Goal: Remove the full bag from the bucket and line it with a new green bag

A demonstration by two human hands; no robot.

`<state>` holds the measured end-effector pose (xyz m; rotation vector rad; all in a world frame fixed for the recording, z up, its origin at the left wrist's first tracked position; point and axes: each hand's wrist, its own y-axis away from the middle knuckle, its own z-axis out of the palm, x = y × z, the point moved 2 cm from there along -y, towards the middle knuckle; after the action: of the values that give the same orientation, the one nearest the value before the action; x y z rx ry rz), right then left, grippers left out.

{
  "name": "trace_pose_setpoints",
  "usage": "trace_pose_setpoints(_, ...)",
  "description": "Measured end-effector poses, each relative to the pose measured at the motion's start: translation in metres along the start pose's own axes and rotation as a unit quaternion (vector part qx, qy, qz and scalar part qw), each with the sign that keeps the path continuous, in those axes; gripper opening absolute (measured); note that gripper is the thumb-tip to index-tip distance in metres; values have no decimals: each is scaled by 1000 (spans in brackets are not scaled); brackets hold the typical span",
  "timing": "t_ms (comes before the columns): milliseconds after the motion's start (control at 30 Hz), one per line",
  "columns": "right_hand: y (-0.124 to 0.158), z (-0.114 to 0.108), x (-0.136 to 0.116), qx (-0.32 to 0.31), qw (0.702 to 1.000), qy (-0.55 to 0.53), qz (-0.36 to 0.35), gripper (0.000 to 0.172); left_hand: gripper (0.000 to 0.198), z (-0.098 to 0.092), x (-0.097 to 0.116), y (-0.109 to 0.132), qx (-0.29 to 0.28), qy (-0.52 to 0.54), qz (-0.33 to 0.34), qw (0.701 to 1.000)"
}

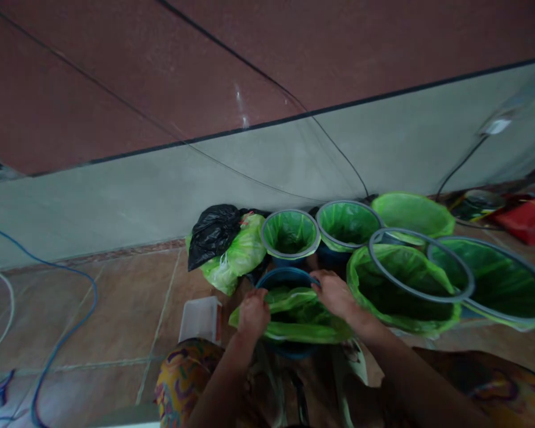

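My left hand [254, 310] grips the left side of a green plastic bag [294, 333], its fingers closed on the edge. On the bag's far right edge, near the bin's rim, my right hand [333, 291] is closed too. The bag's mouth hangs partly inside a blue bin [283, 273], whose far rim shows bare between my hands. Beside it on the right stands a bin with a green liner [361, 279], and a loose grey ring [419, 291] rests tilted over its top.
More lined bins [292, 235] stand along the wall and to the right. A black bag [214, 232] lies on light green bags [241, 255] at left. Nearby is a white plastic container [200, 320]. A blue hose [93, 291] crosses the floor. A red object [528, 220] sits far right.
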<state>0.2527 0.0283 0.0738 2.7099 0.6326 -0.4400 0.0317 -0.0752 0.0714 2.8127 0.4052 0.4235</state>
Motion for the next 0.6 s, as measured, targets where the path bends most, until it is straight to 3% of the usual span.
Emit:
trace_pose_setpoints(100, -21, 9, -8, -87, 995, 32, -47, 33, 36, 17, 10, -18, -85, -21, 47, 995)
trace_pose_setpoints(200, -23, 26, -6, -140, 987, 72, -44, 25, 35, 30, 9, -28, -117, -43, 38, 992)
trace_pose_setpoints(300, -18, 34, -2, -143, 987, 65, -40, 28, 39, 35, 8, -33, -133, -52, 49, 988)
trace_pose_setpoints(400, -19, 27, 2, -132, 989, 55, -41, 31, 33, 33, 7, -37, -138, -49, 54, 988)
trace_pose_setpoints(600, -33, -2, 7, -66, 998, -2, 3, 34, 35, 14, -1, -49, -59, 8, 33, 998)
